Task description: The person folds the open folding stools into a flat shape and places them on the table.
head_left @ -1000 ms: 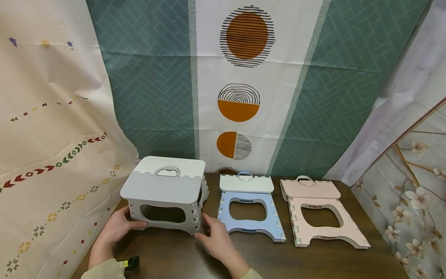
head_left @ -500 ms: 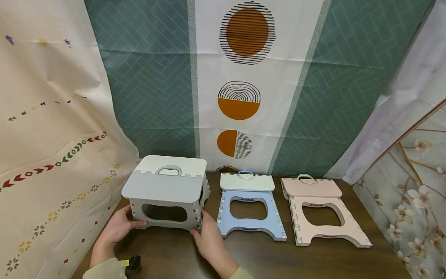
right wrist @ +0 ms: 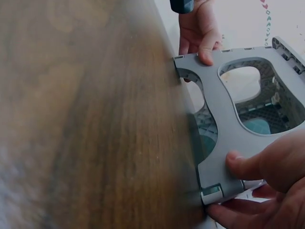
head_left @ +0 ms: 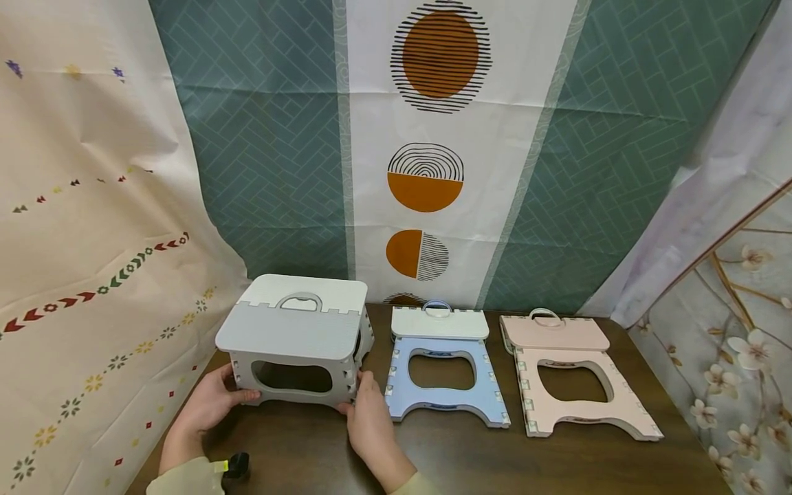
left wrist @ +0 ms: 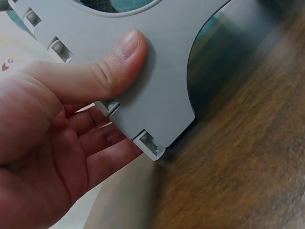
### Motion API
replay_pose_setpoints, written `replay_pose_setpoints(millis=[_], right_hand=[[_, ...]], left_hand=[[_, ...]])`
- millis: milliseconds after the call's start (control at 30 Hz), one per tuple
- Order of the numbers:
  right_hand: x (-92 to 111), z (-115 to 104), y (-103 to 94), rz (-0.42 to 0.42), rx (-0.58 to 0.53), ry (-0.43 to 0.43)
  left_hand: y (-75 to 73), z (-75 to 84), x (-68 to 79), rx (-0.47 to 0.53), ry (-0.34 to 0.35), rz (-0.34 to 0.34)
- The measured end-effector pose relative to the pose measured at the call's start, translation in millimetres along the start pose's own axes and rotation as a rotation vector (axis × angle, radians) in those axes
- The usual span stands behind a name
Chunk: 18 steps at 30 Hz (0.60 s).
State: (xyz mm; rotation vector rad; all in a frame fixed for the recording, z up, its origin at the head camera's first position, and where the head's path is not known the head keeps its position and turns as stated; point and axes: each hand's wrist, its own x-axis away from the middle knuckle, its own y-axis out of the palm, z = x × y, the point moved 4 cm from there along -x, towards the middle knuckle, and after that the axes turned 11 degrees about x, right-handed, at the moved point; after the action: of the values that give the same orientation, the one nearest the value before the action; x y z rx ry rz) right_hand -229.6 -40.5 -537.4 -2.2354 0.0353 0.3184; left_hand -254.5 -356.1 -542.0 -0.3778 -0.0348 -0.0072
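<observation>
An unfolded folding stool, grey with a paler rear half of its top, stands upright on the dark wooden table at the left. My left hand grips the left edge of its front leg panel, with the thumb flat on the panel's face and the fingers behind the edge. On the opposite edge, low down, my right hand holds the same panel, its thumb on the front and fingers wrapped round the side. The stool's rear leg panel is mostly hidden.
A blue folding stool with a white top lies folded flat right of the grey one. Farther right lies a folded pink stool. Patterned cloths hang behind and at both sides. A black strap piece sits by the left wrist.
My right hand has moved slightly left and closed on the right edge of the front panel. That panel's lower right corner has shifted slightly back. The left hand keeps its hold.
</observation>
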Motion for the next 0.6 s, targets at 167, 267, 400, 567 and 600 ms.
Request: replay_pose_setpoints(millis=[167,267,400,567,600], right_hand=[[-0.2,-0.8,0.7,-0.001,0.036,0.016],[0.0,-1.1,1.9,0.0,0.051,0.027],[0.1,-1.3,4.4,0.012,0.073,0.026],[0.6,-0.4,7.8,0.03,0.096,0.008],[0.7,-0.4,8.1,0.034,0.098,0.002]], left_hand=[[0.0,-3.9,-0.4,-0.001,0.011,0.002],[-0.4,-4.5,-0.9,-0.023,0.027,0.004],[-0.2,-3.1,-1.3,-0.042,0.043,0.005],[1.8,-2.5,-1.0,-0.041,0.059,0.006],[2.2,-2.7,-1.1,-0.035,0.063,0.005]])
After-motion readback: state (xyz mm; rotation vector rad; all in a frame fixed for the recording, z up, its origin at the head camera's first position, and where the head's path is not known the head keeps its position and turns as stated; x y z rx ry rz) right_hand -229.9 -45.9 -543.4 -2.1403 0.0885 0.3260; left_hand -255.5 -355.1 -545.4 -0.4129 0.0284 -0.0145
